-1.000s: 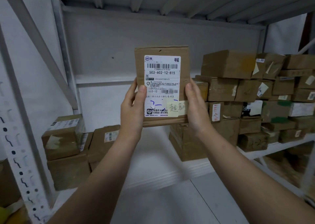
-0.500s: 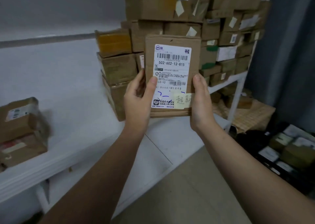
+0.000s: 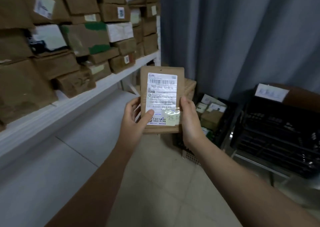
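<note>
A flat brown cardboard parcel [image 3: 161, 72] with a white shipping label and a handwritten note stands upright in front of me, label facing me. My left hand [image 3: 134, 118] grips its lower left edge, thumb pressed on the label. Its lower right edge sits in my right hand [image 3: 189, 121], fingers wrapped behind. The parcel hangs in the air over the floor, away from the shelf.
A white metal shelf [image 3: 69, 104] stacked with several brown boxes [image 3: 83, 38] runs along the left. A grey curtain [image 3: 242, 36] hangs ahead. Black crates [image 3: 277, 131], one holding small parcels [image 3: 211, 112], stand on the tiled floor at the right.
My view has swung right and down, from the shelf toward the curtain and crates. The parcel has come lower and away from the shelf, still held by both hands.
</note>
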### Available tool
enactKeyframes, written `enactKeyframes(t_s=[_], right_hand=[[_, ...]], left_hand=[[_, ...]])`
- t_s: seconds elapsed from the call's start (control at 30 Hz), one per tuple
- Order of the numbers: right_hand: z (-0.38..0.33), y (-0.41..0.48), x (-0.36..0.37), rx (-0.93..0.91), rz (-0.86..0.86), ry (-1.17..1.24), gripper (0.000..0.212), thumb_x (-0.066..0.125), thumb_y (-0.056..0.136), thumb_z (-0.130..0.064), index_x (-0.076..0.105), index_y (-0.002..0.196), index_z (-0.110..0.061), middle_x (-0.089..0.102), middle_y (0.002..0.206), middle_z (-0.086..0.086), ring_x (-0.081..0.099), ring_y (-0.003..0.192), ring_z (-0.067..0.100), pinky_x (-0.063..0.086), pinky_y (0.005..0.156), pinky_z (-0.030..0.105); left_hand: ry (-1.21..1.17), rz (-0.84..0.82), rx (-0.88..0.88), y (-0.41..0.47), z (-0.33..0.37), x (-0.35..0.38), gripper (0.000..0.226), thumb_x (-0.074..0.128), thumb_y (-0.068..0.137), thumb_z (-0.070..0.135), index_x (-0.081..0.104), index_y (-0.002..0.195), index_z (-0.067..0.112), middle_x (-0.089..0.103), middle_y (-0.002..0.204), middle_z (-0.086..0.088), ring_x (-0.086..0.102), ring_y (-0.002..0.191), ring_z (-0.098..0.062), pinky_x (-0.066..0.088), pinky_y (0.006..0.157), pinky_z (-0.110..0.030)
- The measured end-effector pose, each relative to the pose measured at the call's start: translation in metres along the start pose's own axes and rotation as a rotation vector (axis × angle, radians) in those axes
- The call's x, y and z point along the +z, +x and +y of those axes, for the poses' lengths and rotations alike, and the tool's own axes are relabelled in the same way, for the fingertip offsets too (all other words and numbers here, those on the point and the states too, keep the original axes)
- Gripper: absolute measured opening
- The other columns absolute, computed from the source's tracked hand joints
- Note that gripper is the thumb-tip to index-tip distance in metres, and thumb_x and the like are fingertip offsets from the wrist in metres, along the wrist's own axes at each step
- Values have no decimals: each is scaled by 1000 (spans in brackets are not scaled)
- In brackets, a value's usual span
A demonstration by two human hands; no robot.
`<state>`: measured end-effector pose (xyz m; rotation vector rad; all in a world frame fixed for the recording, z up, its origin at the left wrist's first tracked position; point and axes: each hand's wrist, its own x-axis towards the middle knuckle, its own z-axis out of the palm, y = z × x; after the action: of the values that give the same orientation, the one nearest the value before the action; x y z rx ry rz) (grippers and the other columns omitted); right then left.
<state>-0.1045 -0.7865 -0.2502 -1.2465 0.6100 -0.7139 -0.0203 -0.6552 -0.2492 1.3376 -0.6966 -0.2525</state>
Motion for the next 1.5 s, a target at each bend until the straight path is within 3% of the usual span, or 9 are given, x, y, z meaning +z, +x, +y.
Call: enactKeyframes(t_s=[0.13,0.47,0.63,0.8,0.93,1.13,1.3,1.4,1.5], right_hand=[[12,27,-52,75,3,-81,43,48,92,-55,48,127,-29,65,114,-10,62,103,5,49,84,26],[64,131,-119,318,-85,-94,53,68,73,-52,43,117,-66,67,109,-24,66,91,-1,51,79,36],[96,219,-118,406,20,-30,68,71,76,-50,38,135,-55,65,118,-13,64,104,12,51,89,42],[133,292,-127,437,142,-57,46,64,90,-34,49,133,-33,67,119,-6,67,96,7,53,70,16],[152,336,-151,437,234,-212,48,64,91,-31,49,136,-23,66,119,1,65,101,15,55,86,33],[188,405,-197,426,292,-414,56,71,86,-21,39,131,-26,65,111,-1,67,90,15,59,77,40],[242,452,-231,440,150,-651,70,57,93,-19,18,150,-33,61,122,-1,61,84,10,57,71,29],[272,480,-247,439,60,-730,79,61,91,-19,12,151,-36,51,135,0,59,91,11,55,72,24],[301,502,-262,366,-59,-786,85,69,85,-15,19,151,-32,39,145,-2,47,123,17,42,92,18]], left_hand=[[14,-90,-140,23,-32,46,32,62,91,20,51,110,43,67,112,12,65,100,-3,49,70,-10],[120,-219,-363,130,-133,121,15,53,96,27,57,107,37,70,89,24,64,78,10,43,58,-4],[215,-334,-484,214,-194,137,23,47,97,39,56,118,41,67,103,22,62,86,7,42,67,-13],[407,-511,-541,285,-260,159,33,41,99,41,45,132,42,55,111,22,50,91,8,33,68,-6],[480,-569,-514,316,-309,188,36,44,99,34,47,135,30,60,114,11,57,104,-9,39,72,-12],[589,-501,-516,336,-396,230,30,47,98,29,53,127,21,67,113,-2,63,101,-22,50,89,-45],[651,-505,-522,346,-462,257,32,49,98,23,48,130,19,65,115,2,65,97,-15,55,81,-37],[631,-570,-472,354,-494,275,53,54,96,19,30,143,21,54,128,2,57,114,-15,50,86,-27],[822,-875,-311,358,-530,279,98,70,85,34,-1,152,24,12,154,-12,27,138,-23,37,106,-35]])
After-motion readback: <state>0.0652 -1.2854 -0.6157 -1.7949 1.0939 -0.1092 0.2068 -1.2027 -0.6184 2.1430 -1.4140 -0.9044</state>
